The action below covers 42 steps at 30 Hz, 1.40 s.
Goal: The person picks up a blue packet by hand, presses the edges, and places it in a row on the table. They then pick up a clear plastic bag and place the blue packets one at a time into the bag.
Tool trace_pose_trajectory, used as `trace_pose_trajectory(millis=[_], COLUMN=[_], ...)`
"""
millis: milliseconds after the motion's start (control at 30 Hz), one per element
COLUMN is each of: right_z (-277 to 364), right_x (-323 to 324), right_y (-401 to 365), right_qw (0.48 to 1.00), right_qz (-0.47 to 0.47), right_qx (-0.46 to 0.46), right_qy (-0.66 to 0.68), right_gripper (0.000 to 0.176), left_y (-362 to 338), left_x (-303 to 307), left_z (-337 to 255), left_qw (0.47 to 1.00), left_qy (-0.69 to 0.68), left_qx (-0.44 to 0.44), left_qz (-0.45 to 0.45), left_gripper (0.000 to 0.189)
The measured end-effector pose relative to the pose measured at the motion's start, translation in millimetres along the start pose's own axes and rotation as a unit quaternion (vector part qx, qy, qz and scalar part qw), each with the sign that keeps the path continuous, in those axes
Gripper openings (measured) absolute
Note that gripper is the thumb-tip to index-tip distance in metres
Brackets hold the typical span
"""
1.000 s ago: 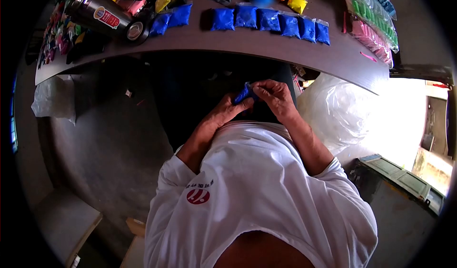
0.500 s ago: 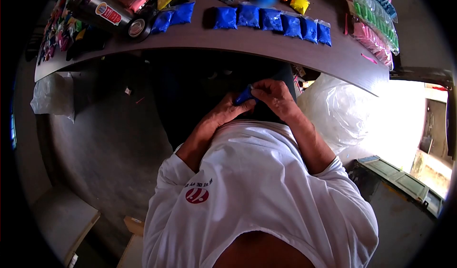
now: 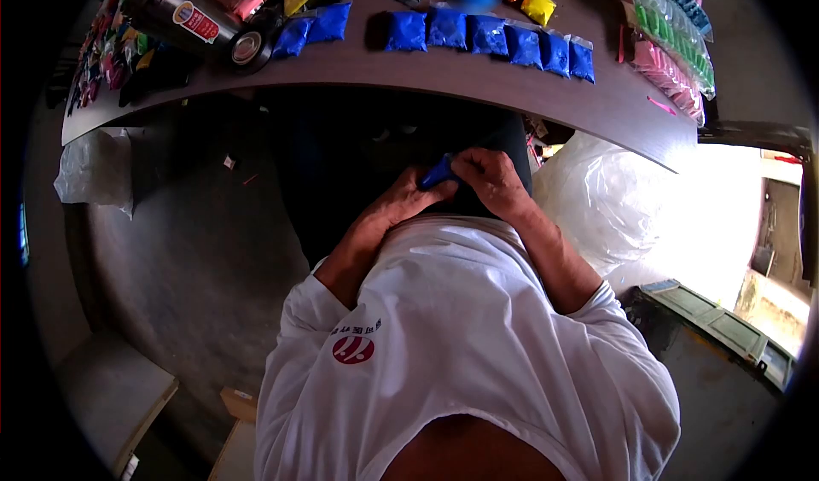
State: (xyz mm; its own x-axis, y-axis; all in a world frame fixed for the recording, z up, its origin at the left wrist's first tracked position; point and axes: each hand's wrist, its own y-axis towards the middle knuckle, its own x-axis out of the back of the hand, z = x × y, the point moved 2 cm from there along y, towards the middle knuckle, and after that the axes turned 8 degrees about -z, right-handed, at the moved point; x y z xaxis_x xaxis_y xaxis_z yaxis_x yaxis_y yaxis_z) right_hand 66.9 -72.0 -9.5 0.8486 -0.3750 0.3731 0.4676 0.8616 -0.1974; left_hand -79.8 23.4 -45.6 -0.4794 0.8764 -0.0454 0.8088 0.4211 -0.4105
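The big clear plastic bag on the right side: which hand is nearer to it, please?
Right. The right hand is left of the plastic bag, at the blue packet; the left hand, holding the same packet, is farther left.

Metal vacuum flask (image 3: 189, 18), stickered, on tabletop (image 3: 363, 64); pink strip (image 3: 660, 106), near tabletop's right end; large clear plastic sack (image 3: 607, 201), bulging, below right.

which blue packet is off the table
The blue packet between the left hand and right hand; the six in a row and two by the flask lie on the table.
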Motion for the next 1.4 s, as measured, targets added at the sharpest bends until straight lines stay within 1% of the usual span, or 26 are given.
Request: trace_pose_trajectory(millis=[33,100,133,200,233,300,333,367,433,467,533,567,633,867,933,967,1033,1067,1100,1167,1200,1233,1300,1333,1367,1400], right_z=[-3.2,-7.5,-6.0,-0.7,0.9,3.1,7.6,8.6,10.7,13.2,18.2,18.1,20.5,23.4,23.1,24.4,25.0,31.0,37.8,56.0,64.3,68.1,76.6,85.7,90.6,97.3], right_x=[1.0,2.7,4.6,9.6,11.7,17.0,21.3,24.3,26.9,26.1,22.4,22.9,24.4,25.4,18.5,16.8,15.8,14.8,15.6,22.0,24.1,24.9,31.3,35.5,35.9,36.0], right_y=[0.6,1.7,2.4,4.5,6.6,9.9,9.3,9.6,11.5,12.3,13.8,14.3,15.2,8.9,9.5,11.0,13.1,12.9,15.1,16.4,17.5,19.8,26.8,29.7,35.4,42.7], right_qw=[1.0,0.994,0.994,0.975,0.976,0.957,0.964,0.963,0.983,0.983,0.992,0.992,0.996,0.997,0.999,0.998,0.994,0.992,0.991,0.978,0.976,0.975,0.963,0.981,0.98,0.984], right_qz=[0.0,0.032,0.031,0.02,0.02,0.007,0.009,0.009,0.069,0.069,0.091,0.092,0.07,0.058,-0.011,-0.006,0.024,-0.008,-0.005,-0.047,-0.062,-0.062,-0.133,-0.114,-0.113,-0.129], right_qx=[0.0,-0.037,-0.037,-0.091,-0.091,-0.113,-0.124,-0.125,-0.101,-0.102,-0.085,-0.084,-0.005,-0.002,0.042,0.054,0.023,0.056,0.066,0.148,0.162,0.168,0.19,0.116,0.122,0.112], right_qy=[0.0,0.095,0.095,0.199,0.199,0.267,0.237,0.238,0.135,0.135,0.026,0.026,-0.049,-0.048,0.025,0.028,-0.108,-0.115,-0.116,-0.137,-0.134,-0.135,-0.137,-0.104,-0.106,-0.06], right_gripper=[0.02,0.021,0.021,0.023,0.023,0.027,0.032,0.032,0.029,0.029,0.024,0.024,0.02,0.018,0.016,0.016,0.015,0.014,0.014,0.014,0.011,0.011,0.008,0.008,0.008,0.008], left_y=[0.1,1.1,1.8,3.1,2.5,-0.4,-0.7,-0.9,-1.2,-1.0,-0.8,-0.7,-1.1,0.3,-0.4,-2.7,0.2,0.1,2.9,5.5,5.3,4.2,5.3,6.4,7.6,7.6], left_x=[-0.3,-1.5,-2.6,-4.6,-3.9,-1.1,-0.7,-0.5,0.1,0.6,0.0,-0.4,0.6,0.3,1.6,2.1,1.6,1.5,1.6,3.3,3.3,2.3,4.1,5.7,7.1,7.9], left_z=[0.0,-0.3,0.1,-0.6,-1.6,-4.4,-4.7,-4.5,-4.8,-5.6,-6.3,-6.5,-7.1,-8.7,-9.6,-9.9,-5.7,-4.9,-2.2,4.5,3.0,1.5,-0.7,1.6,3.4,4.2], left_qw=[1.0,1.0,1.0,0.996,0.996,0.995,0.995,0.995,0.995,0.996,0.997,0.997,0.997,0.993,0.993,0.993,0.995,0.995,0.995,0.994,0.994,0.99,0.984,0.989,0.994,0.997], left_qy=[0.0,-0.02,-0.02,-0.087,-0.087,-0.102,-0.102,-0.099,-0.096,-0.086,-0.076,-0.074,-0.071,-0.118,-0.119,-0.111,-0.099,-0.1,-0.097,-0.104,-0.103,-0.137,-0.171,-0.135,-0.098,-0.073], left_qx=[0.0,-0.017,-0.018,0.0,0.0,0.012,0.012,0.015,0.019,0.013,0.007,0.003,0.0,0.005,-0.001,0.01,0.012,0.003,-0.004,-0.015,-0.021,-0.032,-0.051,-0.052,-0.053,-0.032], left_qz=[0.0,-0.003,-0.002,-0.014,-0.014,-0.004,-0.003,-0.002,0.0,0.002,0.004,0.006,0.007,-0.017,-0.018,-0.032,-0.012,0.01,0.017,0.035,0.031,0.029,0.024,0.016,0.007,-0.008], left_gripper=[0.039,0.032,0.032,0.031,0.031,0.036,0.036,0.036,0.037,0.038,0.039,0.04,0.042,0.051,0.053,0.052,0.05,0.048,0.049,0.049,0.049,0.048,0.048,0.046,0.045,0.041])
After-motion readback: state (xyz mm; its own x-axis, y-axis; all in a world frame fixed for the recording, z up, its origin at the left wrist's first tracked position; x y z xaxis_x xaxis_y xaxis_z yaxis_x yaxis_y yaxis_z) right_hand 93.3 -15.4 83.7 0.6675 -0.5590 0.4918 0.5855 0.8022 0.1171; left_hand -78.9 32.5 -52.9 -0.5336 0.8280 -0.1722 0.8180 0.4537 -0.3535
